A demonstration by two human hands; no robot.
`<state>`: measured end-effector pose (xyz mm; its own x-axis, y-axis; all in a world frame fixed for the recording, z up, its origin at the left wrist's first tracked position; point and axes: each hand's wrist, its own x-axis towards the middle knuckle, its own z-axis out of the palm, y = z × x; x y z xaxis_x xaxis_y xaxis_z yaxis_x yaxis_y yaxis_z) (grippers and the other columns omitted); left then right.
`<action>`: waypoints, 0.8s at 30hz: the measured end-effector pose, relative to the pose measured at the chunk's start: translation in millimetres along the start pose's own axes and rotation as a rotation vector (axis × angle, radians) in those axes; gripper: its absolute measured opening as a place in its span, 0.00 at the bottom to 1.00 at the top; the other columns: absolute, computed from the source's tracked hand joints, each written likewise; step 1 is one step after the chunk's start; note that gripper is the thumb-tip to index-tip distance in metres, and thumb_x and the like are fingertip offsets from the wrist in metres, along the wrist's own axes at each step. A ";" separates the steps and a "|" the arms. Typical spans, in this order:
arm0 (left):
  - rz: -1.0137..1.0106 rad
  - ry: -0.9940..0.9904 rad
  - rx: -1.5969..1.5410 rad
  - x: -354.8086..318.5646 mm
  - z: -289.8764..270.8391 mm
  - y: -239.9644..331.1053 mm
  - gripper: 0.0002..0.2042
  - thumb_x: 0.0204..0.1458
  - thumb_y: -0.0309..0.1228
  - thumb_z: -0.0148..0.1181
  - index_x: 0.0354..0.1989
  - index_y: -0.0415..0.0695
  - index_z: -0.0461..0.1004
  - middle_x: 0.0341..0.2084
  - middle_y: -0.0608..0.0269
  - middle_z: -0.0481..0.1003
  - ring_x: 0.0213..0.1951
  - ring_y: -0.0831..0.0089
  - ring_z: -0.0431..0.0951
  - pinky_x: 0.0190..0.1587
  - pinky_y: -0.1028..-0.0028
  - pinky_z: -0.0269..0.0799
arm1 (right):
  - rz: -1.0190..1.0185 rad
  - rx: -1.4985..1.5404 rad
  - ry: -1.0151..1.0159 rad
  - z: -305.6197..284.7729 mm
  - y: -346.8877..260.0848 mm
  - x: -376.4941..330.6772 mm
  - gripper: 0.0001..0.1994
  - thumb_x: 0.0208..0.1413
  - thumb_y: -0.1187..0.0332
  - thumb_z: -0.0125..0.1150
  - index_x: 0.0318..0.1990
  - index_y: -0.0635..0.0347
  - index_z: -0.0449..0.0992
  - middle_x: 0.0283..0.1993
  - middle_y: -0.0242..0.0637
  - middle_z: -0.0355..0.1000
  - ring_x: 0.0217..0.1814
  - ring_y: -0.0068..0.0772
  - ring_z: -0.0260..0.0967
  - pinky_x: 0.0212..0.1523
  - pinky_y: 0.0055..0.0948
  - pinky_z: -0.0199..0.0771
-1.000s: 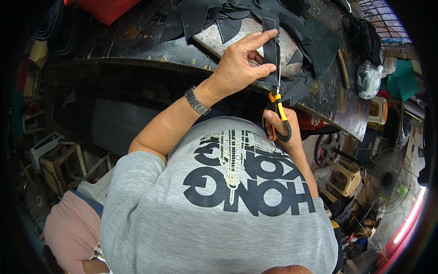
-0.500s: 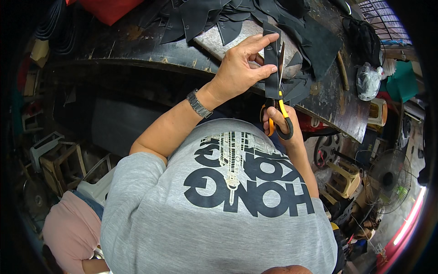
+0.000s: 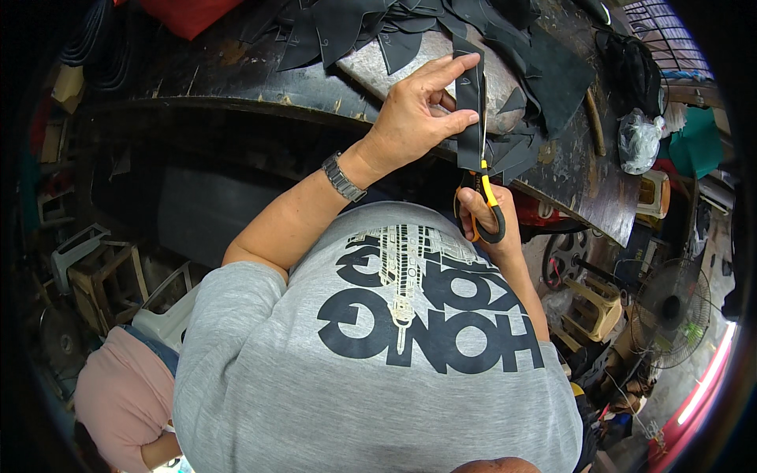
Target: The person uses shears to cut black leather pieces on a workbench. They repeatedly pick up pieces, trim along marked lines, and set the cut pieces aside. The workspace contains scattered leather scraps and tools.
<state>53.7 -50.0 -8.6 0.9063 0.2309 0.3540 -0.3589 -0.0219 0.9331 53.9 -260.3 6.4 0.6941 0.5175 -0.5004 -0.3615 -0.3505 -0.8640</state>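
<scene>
Between the thumb and fingers of my left hand [image 3: 430, 98] is a strip of black leather-like material [image 3: 470, 88], held upright over the table's near edge. My right hand [image 3: 490, 213] grips scissors [image 3: 487, 180] with black and yellow handles. Their blades point away from me along the strip's right edge and look nearly closed. Beneath the strip lies a pale stone-like slab [image 3: 378, 72], partly covered. Small black offcuts [image 3: 512, 158] are at the slab's near right side.
Many black cut pieces [image 3: 347, 27] are heaped at the back of the dark worn table [image 3: 236, 87]. Right of them are a wooden stick [image 3: 594, 122] and a clear plastic bag [image 3: 637, 142]. A fan [image 3: 672, 307] stands at right; a person in pink [image 3: 126, 394] is at lower left.
The scissor blades have closed from slightly apart to almost together along the strip's right edge. My left hand keeps its hold with hardly any movement.
</scene>
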 end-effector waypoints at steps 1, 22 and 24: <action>-0.007 -0.004 0.009 -0.4 -0.2 -0.2 0.32 0.49 0.22 0.69 0.65 0.45 0.66 0.58 0.57 0.67 0.37 0.80 0.80 0.39 0.85 0.80 | 0.003 -0.013 -0.003 -0.4 0.3 -0.1 0.20 0.54 0.54 0.69 0.23 0.59 0.71 0.14 0.27 0.64 0.11 0.16 0.59 0.13 0.17 0.58; -0.064 -0.041 -0.084 -15.9 10.7 13.4 0.30 0.48 0.18 0.67 0.62 0.40 0.68 0.61 0.49 0.64 0.37 0.78 0.80 0.39 0.83 0.80 | -0.044 0.199 -0.059 -3.6 0.9 5.6 0.23 0.51 0.48 0.69 0.25 0.62 0.72 0.18 0.32 0.66 0.16 0.23 0.65 0.16 0.21 0.65; -0.076 -0.047 -0.098 -15.7 11.0 13.7 0.30 0.48 0.18 0.67 0.62 0.40 0.67 0.62 0.49 0.63 0.37 0.78 0.80 0.40 0.83 0.80 | -0.052 0.204 -0.038 -2.1 3.0 4.1 0.23 0.52 0.49 0.69 0.25 0.61 0.72 0.17 0.31 0.66 0.15 0.22 0.64 0.15 0.20 0.64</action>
<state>37.0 -64.5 -0.7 0.9403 0.1827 0.2871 -0.3067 0.0898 0.9476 57.0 -260.9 1.9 0.6924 0.5614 -0.4532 -0.4468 -0.1596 -0.8803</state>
